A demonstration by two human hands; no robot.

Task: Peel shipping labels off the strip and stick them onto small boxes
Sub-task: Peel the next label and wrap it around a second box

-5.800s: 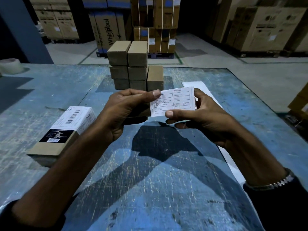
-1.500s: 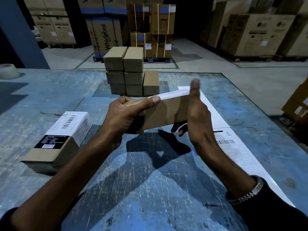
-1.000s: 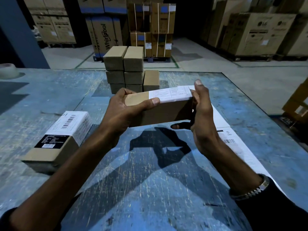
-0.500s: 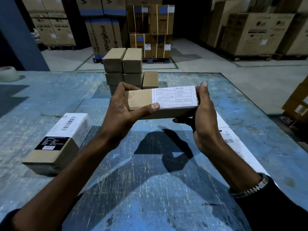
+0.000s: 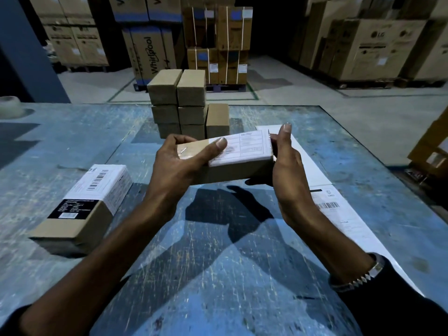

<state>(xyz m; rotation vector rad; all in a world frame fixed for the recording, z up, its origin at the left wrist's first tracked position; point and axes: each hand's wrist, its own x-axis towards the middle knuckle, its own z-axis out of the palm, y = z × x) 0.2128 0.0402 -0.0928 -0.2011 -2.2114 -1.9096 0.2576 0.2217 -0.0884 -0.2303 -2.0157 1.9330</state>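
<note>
- The left hand (image 5: 179,166) grips the small box (image 5: 232,163) above the surface (image 5: 218,275), in front of the box stack (image 5: 186,105); thumb on the label (image 5: 242,147).
- Sweep that thumb rightward, pressing out bubbles.
- The right hand (image 5: 288,170) clasps the box's right end; keep it braced.

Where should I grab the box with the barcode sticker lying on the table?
Probably by its two long side walls, coming down from above. The labelled box lies flat on the table, long and narrow, so a grip can span its width. Its top is free, and nothing stands close beside it.
</note>
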